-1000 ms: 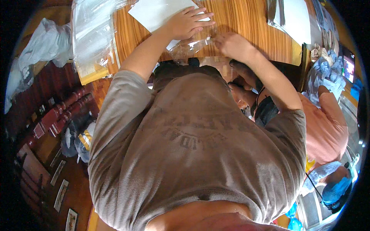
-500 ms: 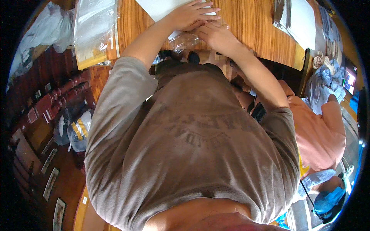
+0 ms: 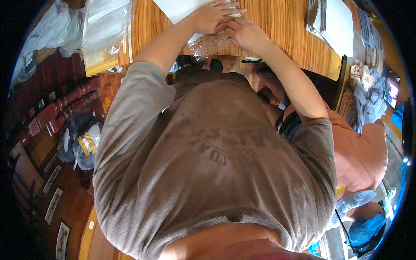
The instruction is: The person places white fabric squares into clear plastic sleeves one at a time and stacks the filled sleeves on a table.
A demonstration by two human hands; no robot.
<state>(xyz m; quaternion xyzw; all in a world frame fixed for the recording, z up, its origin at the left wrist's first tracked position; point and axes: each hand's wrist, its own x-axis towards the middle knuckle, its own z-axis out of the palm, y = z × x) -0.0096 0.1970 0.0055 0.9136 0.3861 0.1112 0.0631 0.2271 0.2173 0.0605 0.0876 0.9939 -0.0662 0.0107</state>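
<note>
At the near edge of the wooden table, my left hand [image 3: 213, 18] lies over a white sheet [image 3: 177, 9], fingers stretched out to the right. My right hand [image 3: 248, 36] meets it there, its fingers bent inward and their tips close under the left fingers. Anything pinched by the right fingertips is hidden. Crinkled clear plastic [image 3: 203, 47] sticks out below both hands and reaches the table edge; whether it wraps the sheet I cannot tell.
Clear plastic sleeves [image 3: 106, 30] lie on the table's left end. A stack of white and dark sheets [image 3: 333, 26] is at the right. A person in a pink top [image 3: 359, 151] is close on my right. Bundled cloth [image 3: 368, 91] stands beyond; wrapped bags [image 3: 84, 147] sit at left.
My right hand has shifted slightly up and right, uncovering more of the clear plastic. The left hand stays nearly in place. The person on the right has leaned a little.
</note>
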